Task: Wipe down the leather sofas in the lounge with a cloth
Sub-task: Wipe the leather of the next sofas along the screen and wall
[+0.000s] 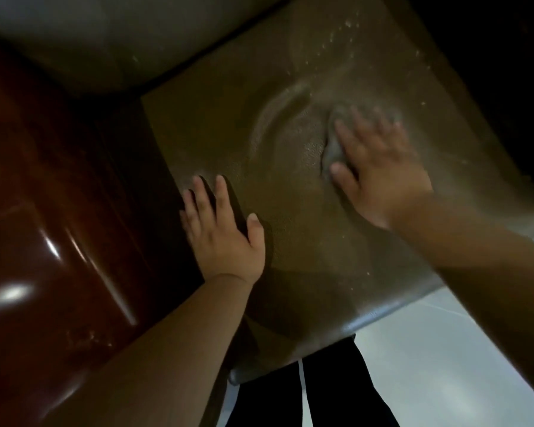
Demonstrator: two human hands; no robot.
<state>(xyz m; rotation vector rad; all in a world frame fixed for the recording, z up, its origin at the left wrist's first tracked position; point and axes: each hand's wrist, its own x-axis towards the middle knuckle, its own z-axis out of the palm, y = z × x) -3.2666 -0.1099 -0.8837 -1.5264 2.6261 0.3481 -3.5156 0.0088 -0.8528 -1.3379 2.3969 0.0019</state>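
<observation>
A brown leather seat cushion fills the middle of the view, dimpled and creased under pressure. My right hand presses flat, fingers spread and blurred, on a small grey cloth on the cushion's far right part. Only the cloth's left edge shows past the fingers. My left hand rests flat with straight fingers on the cushion's left edge, beside the armrest. Pale specks dot the leather beyond the cloth.
A glossy dark red-brown armrest runs down the left side. The sofa's backrest curves across the top left. Pale tiled floor lies at the bottom right, with my dark trouser legs at the cushion's front edge.
</observation>
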